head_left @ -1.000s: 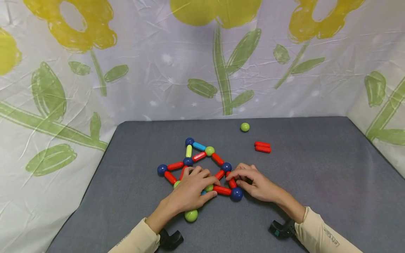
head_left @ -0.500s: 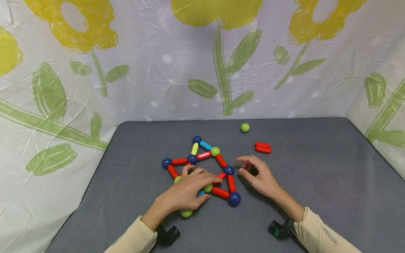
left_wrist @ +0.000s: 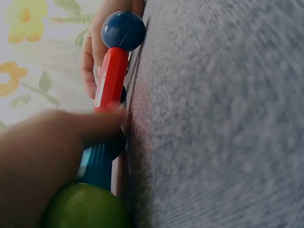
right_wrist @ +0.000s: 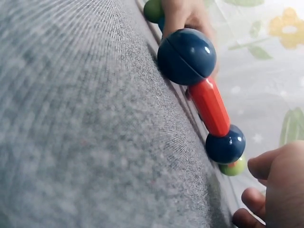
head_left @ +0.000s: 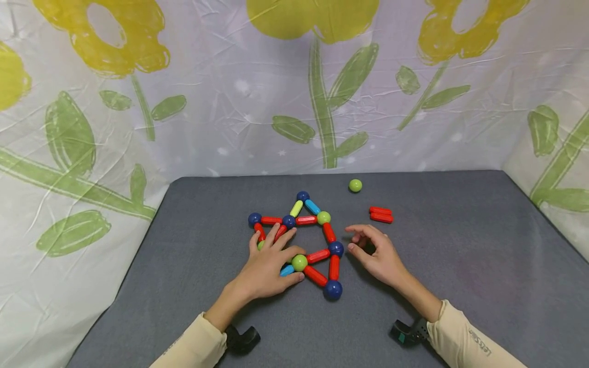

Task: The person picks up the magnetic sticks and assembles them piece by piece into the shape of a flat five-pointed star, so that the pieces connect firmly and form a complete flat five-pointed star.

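Observation:
A flat frame of magnetic rods and balls lies on the table in the head view. My left hand (head_left: pixel 264 266) lies over its left part with spread fingers, hiding some rods and balls. The index finger and thumb flank a green ball (head_left: pixel 299 262), close to a light-blue rod (head_left: pixel 287 270). From there a red rod (head_left: pixel 316 276) runs to a blue ball (head_left: pixel 333 290) at the near right corner. My right hand (head_left: pixel 379 258) holds nothing; its fingers hang loosely bent, just right of another blue ball (head_left: pixel 336 249). In the right wrist view, its fingertips (right_wrist: pixel 261 164) stand apart from the frame.
Two loose red rods (head_left: pixel 381 214) lie side by side beyond my right hand. A single green ball (head_left: pixel 355 185) sits near the back edge of the grey table (head_left: pixel 460 245). Flower-printed cloth (head_left: pixel 211 102) hangs behind and along both sides.
The whole frame has turned clockwise under my left hand, its far tip swinging right. My right hand has let go of the right-side red rod and drawn back a little.

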The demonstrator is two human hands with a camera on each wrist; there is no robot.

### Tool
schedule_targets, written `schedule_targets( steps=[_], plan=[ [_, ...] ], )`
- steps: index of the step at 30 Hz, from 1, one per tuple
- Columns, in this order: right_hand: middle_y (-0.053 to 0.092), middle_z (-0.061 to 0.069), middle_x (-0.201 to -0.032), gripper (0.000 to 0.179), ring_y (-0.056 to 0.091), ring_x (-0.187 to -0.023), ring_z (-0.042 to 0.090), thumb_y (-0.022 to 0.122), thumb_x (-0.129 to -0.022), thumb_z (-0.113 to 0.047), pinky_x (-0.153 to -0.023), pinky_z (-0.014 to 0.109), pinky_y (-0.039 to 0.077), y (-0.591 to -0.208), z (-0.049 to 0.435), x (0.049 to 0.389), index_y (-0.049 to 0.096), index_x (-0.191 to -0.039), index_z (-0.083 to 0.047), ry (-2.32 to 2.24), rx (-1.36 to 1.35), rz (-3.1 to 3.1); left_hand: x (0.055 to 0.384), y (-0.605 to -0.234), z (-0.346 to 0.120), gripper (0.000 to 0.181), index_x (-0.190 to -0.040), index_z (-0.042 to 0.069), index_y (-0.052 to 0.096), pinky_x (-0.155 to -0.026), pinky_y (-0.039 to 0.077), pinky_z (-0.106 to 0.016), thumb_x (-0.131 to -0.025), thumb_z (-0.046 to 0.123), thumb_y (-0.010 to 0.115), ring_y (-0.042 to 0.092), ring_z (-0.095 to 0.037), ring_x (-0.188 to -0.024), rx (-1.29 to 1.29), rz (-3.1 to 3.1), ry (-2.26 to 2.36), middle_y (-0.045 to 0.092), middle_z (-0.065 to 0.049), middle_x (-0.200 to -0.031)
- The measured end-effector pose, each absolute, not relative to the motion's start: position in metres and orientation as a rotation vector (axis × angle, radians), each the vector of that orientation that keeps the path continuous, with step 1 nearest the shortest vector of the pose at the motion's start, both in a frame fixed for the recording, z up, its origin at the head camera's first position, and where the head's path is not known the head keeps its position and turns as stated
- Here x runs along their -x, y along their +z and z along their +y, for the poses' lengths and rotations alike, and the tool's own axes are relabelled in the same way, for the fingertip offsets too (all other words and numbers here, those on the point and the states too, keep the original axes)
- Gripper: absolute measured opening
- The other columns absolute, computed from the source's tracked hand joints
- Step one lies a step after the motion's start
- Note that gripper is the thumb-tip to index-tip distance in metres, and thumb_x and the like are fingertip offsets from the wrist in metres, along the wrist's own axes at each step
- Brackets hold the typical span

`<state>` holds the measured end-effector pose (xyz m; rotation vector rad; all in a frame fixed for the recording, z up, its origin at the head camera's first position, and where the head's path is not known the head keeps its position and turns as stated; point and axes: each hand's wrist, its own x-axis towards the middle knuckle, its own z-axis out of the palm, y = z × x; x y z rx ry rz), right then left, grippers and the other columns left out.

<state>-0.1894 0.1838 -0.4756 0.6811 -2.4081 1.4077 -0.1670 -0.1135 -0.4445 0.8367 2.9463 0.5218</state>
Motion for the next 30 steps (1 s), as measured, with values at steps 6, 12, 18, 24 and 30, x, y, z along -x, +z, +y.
schedule_targets(
  steps=[6, 12, 18, 24, 30],
  plan=[
    [0.066, 0.009, -0.093, 0.030, 0.058, -0.087, 0.020, 0.077, -0.085, -0.003, -0.083, 0.034, 0.035, -0.477, 0.187, 0.195, 0.071, -0.115, -0.004, 1.309, -0.441, -2.338, 0.170, -0.443, -0.122, 0.039, -0.127, 0.033, 0.066, -0.115, 0.000, -0.074, -0.091, 0.043, 0.074, 0.011, -0.042, -0.158, -0.936, 2.870, 0.605, 0.045, -0.008, -0.159],
    [0.059, 0.021, -0.109, 0.033, 0.043, -0.100, 0.036, 0.076, -0.084, -0.007, -0.084, 0.047, 0.022, -0.477, 0.200, 0.204, 0.070, -0.117, -0.003, 1.160, -0.139, -2.312, 0.174, -0.441, -0.127, 0.039, -0.126, 0.035, 0.066, -0.118, 0.000, -0.071, -0.090, 0.046, 0.075, 0.010, -0.037, -0.159, -1.007, 2.824, 0.608, 0.047, -0.006, -0.158],
    [0.055, 0.027, -0.123, 0.040, 0.038, -0.112, 0.048, 0.073, -0.087, -0.009, -0.085, 0.058, 0.021, -0.479, 0.215, 0.210, 0.067, -0.126, -0.003, 1.029, -0.051, -2.435, 0.175, -0.440, -0.128, 0.039, -0.126, 0.036, 0.066, -0.119, -0.001, -0.070, -0.090, 0.047, 0.074, 0.010, -0.036, -0.159, -1.018, 2.801, 0.618, 0.045, -0.004, -0.160],
    [0.063, 0.021, -0.104, 0.024, 0.046, -0.099, 0.044, 0.075, -0.087, -0.010, -0.083, 0.059, 0.023, -0.481, 0.217, 0.210, 0.070, -0.110, -0.006, 0.943, -0.119, -2.496, 0.175, -0.439, -0.130, 0.041, -0.127, 0.035, 0.067, -0.119, -0.002, -0.072, -0.088, 0.037, 0.078, 0.009, -0.037, -0.159, -1.059, 2.771, 0.648, 0.044, -0.004, -0.160],
    [0.069, 0.012, -0.091, 0.023, 0.048, -0.083, 0.027, 0.080, -0.085, -0.009, -0.075, 0.042, 0.023, -0.480, 0.213, 0.209, 0.073, -0.106, -0.007, 0.933, -0.316, -2.499, 0.175, -0.438, -0.132, 0.041, -0.126, 0.036, 0.067, -0.117, -0.003, -0.073, -0.088, 0.032, 0.079, 0.007, -0.037, -0.160, -1.055, 2.753, 0.653, 0.042, -0.003, -0.162]
  ],
)
